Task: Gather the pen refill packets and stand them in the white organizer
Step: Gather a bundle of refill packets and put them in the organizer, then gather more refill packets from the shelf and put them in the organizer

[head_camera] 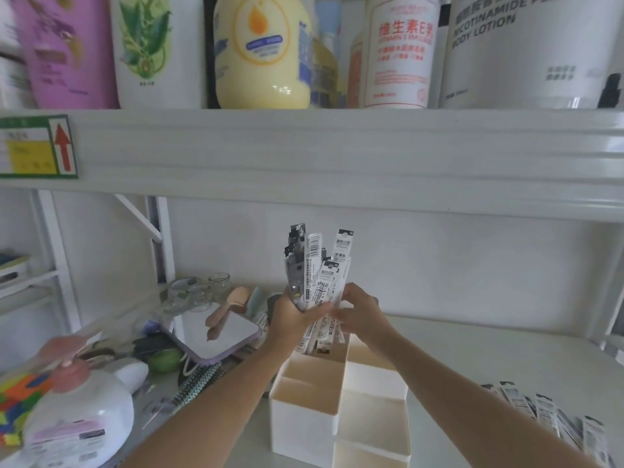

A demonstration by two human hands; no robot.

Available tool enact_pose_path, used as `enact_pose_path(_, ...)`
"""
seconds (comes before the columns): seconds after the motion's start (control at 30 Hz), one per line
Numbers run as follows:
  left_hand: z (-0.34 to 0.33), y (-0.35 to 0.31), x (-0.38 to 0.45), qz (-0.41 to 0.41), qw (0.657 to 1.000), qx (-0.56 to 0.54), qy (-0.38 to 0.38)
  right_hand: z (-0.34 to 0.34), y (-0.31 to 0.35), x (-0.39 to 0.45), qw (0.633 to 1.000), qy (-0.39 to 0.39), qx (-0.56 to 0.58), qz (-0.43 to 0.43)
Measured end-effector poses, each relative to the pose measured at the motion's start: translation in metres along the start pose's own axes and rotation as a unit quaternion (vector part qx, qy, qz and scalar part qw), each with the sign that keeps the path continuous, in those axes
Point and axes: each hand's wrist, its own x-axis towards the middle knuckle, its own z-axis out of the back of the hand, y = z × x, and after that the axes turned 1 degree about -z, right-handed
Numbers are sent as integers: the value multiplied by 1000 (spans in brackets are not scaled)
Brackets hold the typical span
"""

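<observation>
My left hand [293, 315] grips a bundle of pen refill packets [319, 268], long white sleeves with black print, held upright. My right hand [358, 312] closes on the same bundle from the right. The bundle's lower ends reach into the back compartment of the white organizer [304, 420], a divided plastic box standing on the shelf below my hands. More refill packets [557, 417] lie fanned flat on the shelf at the lower right.
A clutter sits at the left: a purple-edged mirror [216, 332], glass jars [199, 292], a comb [199, 383], a white rounded bottle [77, 413] and a colourful cube [17, 400]. An upper shelf edge [304, 157] carrying lotion bottles [263, 52] runs overhead.
</observation>
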Motion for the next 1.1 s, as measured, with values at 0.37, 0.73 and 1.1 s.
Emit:
enact_pose_path(0.37, 19, 18, -6, 175, 950, 151, 210, -8, -7, -13, 948, 83, -308, 24)
enact_pose_path(0.73, 33, -27, -33, 187, 948, 154, 208, 13, 6, -19, 860, 157, -481, -75)
enact_pose_path(1.1, -78, -135, 32, 18, 999, 37, -16, 198, -55, -76, 879, 36, -405, -248)
